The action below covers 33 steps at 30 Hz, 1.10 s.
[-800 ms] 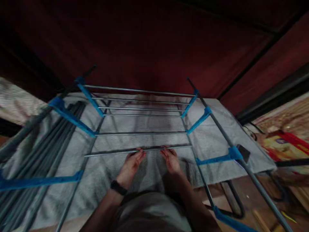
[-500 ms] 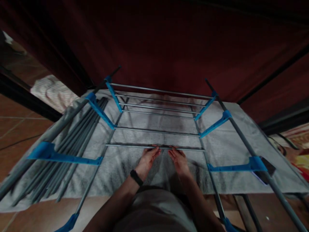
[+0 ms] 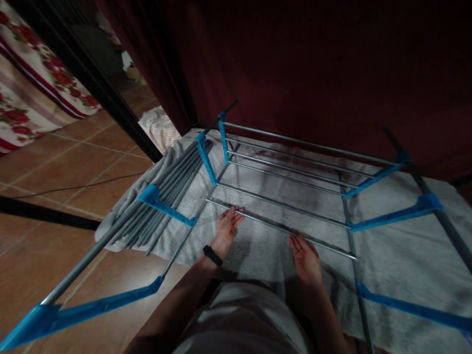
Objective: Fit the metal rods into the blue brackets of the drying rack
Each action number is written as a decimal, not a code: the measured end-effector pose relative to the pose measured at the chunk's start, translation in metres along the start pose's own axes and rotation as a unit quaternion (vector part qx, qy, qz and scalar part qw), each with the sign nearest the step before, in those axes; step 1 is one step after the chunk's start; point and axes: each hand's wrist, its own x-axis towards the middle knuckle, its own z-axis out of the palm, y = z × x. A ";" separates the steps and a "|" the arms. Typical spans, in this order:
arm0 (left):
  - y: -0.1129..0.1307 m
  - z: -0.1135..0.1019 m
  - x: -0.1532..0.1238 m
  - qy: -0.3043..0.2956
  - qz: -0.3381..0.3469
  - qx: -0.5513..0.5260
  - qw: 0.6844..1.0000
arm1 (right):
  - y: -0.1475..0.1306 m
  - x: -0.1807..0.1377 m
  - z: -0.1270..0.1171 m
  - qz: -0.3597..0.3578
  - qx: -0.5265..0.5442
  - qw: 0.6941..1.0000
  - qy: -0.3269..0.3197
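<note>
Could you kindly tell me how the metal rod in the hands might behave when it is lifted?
The rod is probably stiff, as it runs straight past the left hand and the right hand. It looks thin, so it may well be light. Its smooth, shiny, round-looking surface could let it slip or roll.

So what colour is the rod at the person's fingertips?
Plain silvery grey: the rod shows in the head view, the only one.

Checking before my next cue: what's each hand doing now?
Left hand: part-closed, holding the nearest metal crossrod.
Right hand: part-closed, holding the same crossrod.
</note>
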 end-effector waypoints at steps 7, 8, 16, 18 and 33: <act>0.036 -0.023 0.014 0.043 0.086 -0.019 0.995 | 0.000 0.003 -0.005 0.012 -0.016 1.000 -0.002; 0.039 -0.025 0.016 0.047 0.090 -0.021 0.995 | 0.000 0.003 -0.006 0.015 -0.018 1.000 -0.005; 0.049 -0.035 0.024 0.068 0.116 -0.050 0.990 | -0.003 0.003 -0.007 0.023 -0.033 0.999 -0.014; 0.050 -0.036 0.025 0.067 0.117 -0.053 0.989 | -0.004 0.002 -0.006 0.030 -0.035 0.999 -0.010; 0.041 -0.046 0.027 0.016 0.139 -0.060 0.988 | -0.008 0.003 -0.007 0.040 -0.061 0.997 -0.032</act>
